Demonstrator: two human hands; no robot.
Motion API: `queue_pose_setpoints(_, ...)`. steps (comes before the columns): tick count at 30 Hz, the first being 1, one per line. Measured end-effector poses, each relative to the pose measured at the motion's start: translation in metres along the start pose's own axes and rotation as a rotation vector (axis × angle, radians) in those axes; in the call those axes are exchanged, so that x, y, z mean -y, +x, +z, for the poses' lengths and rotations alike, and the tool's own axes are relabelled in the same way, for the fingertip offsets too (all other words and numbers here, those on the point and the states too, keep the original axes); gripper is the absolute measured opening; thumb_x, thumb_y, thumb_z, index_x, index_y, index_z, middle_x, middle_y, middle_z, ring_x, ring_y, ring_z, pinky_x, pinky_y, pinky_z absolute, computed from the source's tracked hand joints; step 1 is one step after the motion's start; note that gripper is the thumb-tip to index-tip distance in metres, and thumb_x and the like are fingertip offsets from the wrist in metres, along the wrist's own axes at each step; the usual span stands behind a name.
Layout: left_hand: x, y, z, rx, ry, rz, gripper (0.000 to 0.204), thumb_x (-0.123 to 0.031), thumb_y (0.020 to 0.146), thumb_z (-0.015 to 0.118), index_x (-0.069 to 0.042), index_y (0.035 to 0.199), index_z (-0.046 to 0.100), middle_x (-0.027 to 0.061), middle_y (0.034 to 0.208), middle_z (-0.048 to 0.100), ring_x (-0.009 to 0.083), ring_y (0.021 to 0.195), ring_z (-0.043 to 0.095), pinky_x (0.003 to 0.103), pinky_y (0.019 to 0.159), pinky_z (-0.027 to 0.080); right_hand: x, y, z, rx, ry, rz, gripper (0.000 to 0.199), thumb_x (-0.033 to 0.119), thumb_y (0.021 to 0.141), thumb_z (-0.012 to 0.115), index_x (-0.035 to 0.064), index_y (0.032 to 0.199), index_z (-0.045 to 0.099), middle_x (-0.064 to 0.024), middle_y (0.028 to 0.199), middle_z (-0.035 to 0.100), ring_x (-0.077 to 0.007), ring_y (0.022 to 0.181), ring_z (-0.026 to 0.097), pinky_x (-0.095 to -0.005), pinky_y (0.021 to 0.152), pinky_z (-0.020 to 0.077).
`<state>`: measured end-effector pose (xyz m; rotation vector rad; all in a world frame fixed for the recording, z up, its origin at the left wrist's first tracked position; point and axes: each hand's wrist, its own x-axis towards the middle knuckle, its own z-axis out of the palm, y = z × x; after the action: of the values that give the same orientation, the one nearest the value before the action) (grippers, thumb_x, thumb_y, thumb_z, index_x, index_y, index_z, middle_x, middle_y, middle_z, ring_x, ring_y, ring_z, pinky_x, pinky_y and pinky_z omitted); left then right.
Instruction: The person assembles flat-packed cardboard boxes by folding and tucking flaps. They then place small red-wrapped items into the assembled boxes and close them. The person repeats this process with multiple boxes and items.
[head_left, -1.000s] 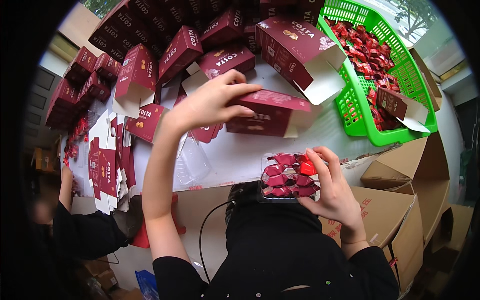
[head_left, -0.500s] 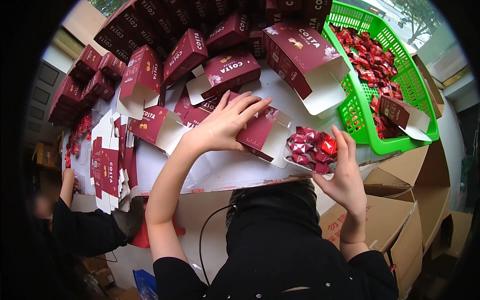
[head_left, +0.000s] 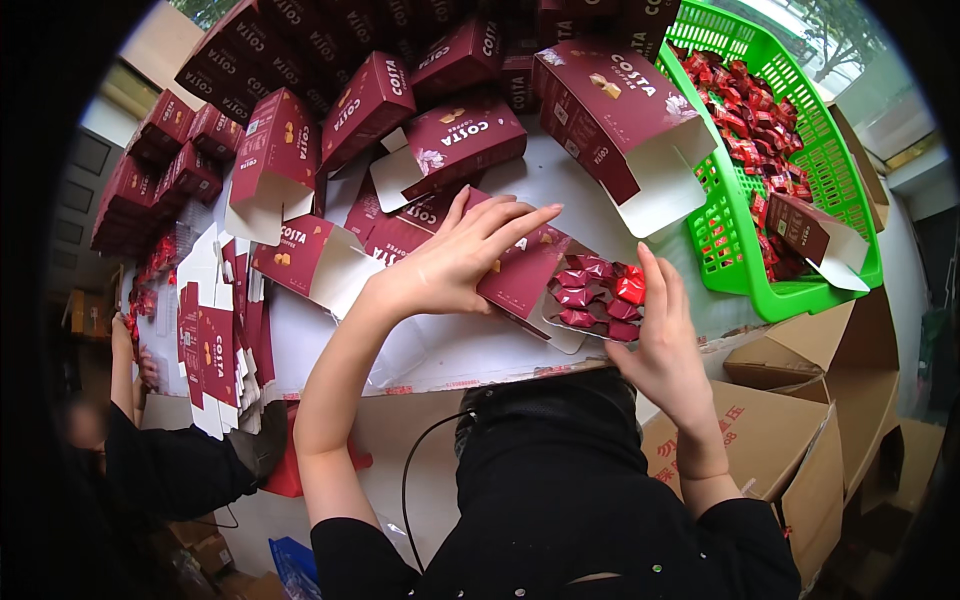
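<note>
My left hand [head_left: 450,258] lies over a maroon carton [head_left: 522,282], its thumb on the near side and its fingers along the top. The carton rests on the table with its open end to the right. In my right hand [head_left: 662,345] is a clear plastic tray [head_left: 597,300] of red and dark-red foil-wrapped sweets, held by its right end between thumb and fingers. The tray's left end sits inside the carton's mouth. Beside my left wrist lies another carton [head_left: 310,258] with an open flap.
A green basket [head_left: 740,240] of red wrapped sweets stands at the right, with an open carton [head_left: 805,232] in it. Maroon cartons [head_left: 455,140] pile up at the back. Flattened cartons [head_left: 212,345] stack at left, near another person's arm [head_left: 122,365]. Cardboard boxes [head_left: 740,435] stand below right.
My right hand has moved left, and the tray has slid from just outside the carton's mouth partly into it. My left hand stays on the carton.
</note>
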<state>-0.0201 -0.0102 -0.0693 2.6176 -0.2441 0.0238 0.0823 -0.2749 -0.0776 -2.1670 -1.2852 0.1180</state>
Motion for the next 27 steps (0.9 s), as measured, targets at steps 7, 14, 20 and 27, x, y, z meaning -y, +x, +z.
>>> queue_pose_setpoints(7, -0.003, 0.003, 0.011, -0.073, 0.004, 0.008, 0.12, -0.019, 0.047, 0.09, -0.017, 0.152, 0.032, 0.0115, 0.134, 0.045, 0.0337, 0.126, 0.043, 0.054, 0.114, 0.021, 0.008, 0.005, 0.029, -0.006, 0.222, 0.003, 0.096, -0.003, 0.071, 0.073, 0.0005, 0.15, 0.019, -0.027, 0.143, 0.025, -0.0434, 0.133, 0.035, -0.0436, 0.103, 0.0419)
queue_pose_setpoints(14, 0.001, 0.0, 0.009, -0.188, 0.075, -0.065, 0.122, -0.028, 0.053, 0.09, -0.023, 0.155, 0.023, 0.0116, 0.132, 0.042, 0.0343, 0.128, 0.039, 0.068, 0.108, 0.025, -0.004, 0.009, 0.053, -0.136, 0.887, 0.178, 0.088, 0.006, 0.078, 0.076, 0.001, 0.147, 0.022, -0.0173, 0.136, 0.034, -0.025, 0.118, 0.048, -0.04, 0.101, 0.0485)
queue_pose_setpoints(20, -0.001, -0.001, 0.011, -0.169, 0.133, -0.098, 0.127, -0.027, 0.052, 0.091, -0.019, 0.156, 0.019, 0.0121, 0.132, 0.042, 0.0349, 0.128, 0.039, 0.069, 0.107, 0.026, 0.008, 0.022, 0.054, -0.262, 0.577, 0.201, 0.054, 0.014, 0.087, 0.073, 0.008, 0.135, 0.05, -0.0158, 0.125, 0.046, -0.0214, 0.096, 0.062, -0.0317, 0.068, 0.0555)
queue_pose_setpoints(27, -0.001, 0.002, 0.013, -0.12, 0.162, -0.088, 0.129, -0.026, 0.051, 0.092, -0.018, 0.156, 0.018, 0.0135, 0.131, 0.043, 0.0359, 0.126, 0.04, 0.07, 0.107, 0.027, 0.011, 0.03, 0.058, -0.202, 0.009, 0.068, 0.032, 0.02, 0.091, 0.064, 0.0116, 0.122, 0.064, -0.0222, 0.128, 0.045, -0.0292, 0.082, 0.067, -0.0383, 0.067, 0.0573)
